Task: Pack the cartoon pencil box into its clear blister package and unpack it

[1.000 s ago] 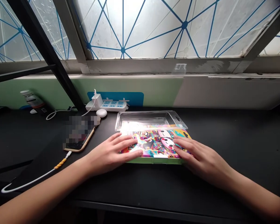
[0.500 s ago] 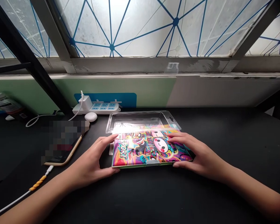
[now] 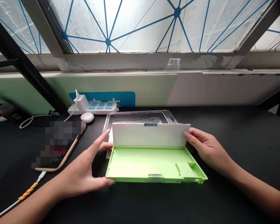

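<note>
A pencil case [image 3: 142, 163] lies open in front of me, its lime-green tray bare inside with a small compartment at the right. Its lid [image 3: 149, 135] stands up along the far edge, pale inner face toward me and a small catch at its top. My left hand [image 3: 91, 168] grips the left side, thumb on the near corner and fingers by the lid's left edge. With thumb and fingers closed, my right hand [image 3: 202, 144] pinches the lid's right edge; some of its fingertips are hidden behind it. Behind the lid sits a clear plastic package [image 3: 140, 115], partly covered.
On the left a phone [image 3: 60, 146] with a blurred screen is plugged into a white cable [image 3: 11, 205]. A white power strip [image 3: 93, 107], a small white rounded object [image 3: 87, 117] and a bottle [image 3: 2, 105] stand toward the wall below the window.
The case was shut with its colourful printed lid up; now the lid is raised and the green tray shows. My right hand has moved up and right with the lid.
</note>
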Demonstrator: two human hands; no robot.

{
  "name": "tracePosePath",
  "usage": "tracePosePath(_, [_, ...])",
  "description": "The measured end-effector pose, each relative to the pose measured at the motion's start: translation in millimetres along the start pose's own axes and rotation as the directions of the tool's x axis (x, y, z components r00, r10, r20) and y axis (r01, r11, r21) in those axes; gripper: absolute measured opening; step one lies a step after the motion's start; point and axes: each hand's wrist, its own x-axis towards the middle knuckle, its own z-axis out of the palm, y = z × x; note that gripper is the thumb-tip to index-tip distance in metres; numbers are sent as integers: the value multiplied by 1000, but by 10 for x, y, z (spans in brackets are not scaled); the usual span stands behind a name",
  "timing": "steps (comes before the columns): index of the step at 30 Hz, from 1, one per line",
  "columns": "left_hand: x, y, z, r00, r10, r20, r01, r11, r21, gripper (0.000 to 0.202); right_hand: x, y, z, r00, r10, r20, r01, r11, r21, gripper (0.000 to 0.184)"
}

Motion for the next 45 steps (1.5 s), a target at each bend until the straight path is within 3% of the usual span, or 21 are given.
tracePosePath(3, [6, -4, 13, 999, -19, -33, 18, 999, -33, 89, -55, 54, -40, 995, -103, 4, 103, 992, -77, 48])
tracePosePath(7, [48, 13, 25, 995, -87, -46, 81, 992, -101, 56, -126, 108, -125, 925, -336, 179, 358, 928, -106, 56])
tracePosePath(11, [94, 86, -5, 990, -138, -35, 130, 978, -162, 48, -183, 76, -177, 844, -416, 337, 465, 882, -75, 80])
tracePosePath(14, [100, 122, -37, 987, -162, -16, 156, 970, -189, 50, -218, 59, -128, 821, -471, 323, 535, 832, -147, 69])
tracePosePath(18, [86, 71, -49, 993, -121, 12, 121, 973, -194, 58, -245, 72, -5, 903, -384, 190, 419, 886, -198, 41])
tracePosePath(22, [102, 2, -35, 999, -52, 6, 52, 998, -27, 53, -201, 45, 64, 980, -174, 100, 187, 972, -143, 42])
tracePosePath(26, [135, 19, -29, 997, 9, 79, -19, 992, 124, 44, -132, -15, 71, 989, -44, 143, 55, 996, -75, 49])
tracePosePath(29, [129, 14, -11, 998, 9, 67, -20, 987, 162, 42, -109, -48, 66, 988, 5, 153, 15, 991, -130, 48])
tracePosePath(34, [87, -70, 26, 999, -24, 34, 16, 975, 221, 46, -78, -53, 58, 986, -29, 166, 76, 956, -285, 42])
tracePosePath(40, [61, -93, 53, 999, 31, 40, -40, 967, 252, 54, -39, 17, 21, 976, -184, 119, 219, 831, -511, 38])
tracePosePath(42, [53, -71, 53, 998, 55, 18, -57, 972, 230, 60, -54, -15, 27, 940, -322, 110, 318, 719, -618, 36])
tracePosePath(45, [38, -39, 42, 999, 30, 22, -34, 983, 179, 78, -78, -151, 108, 855, -474, 212, 467, 521, -715, 31])
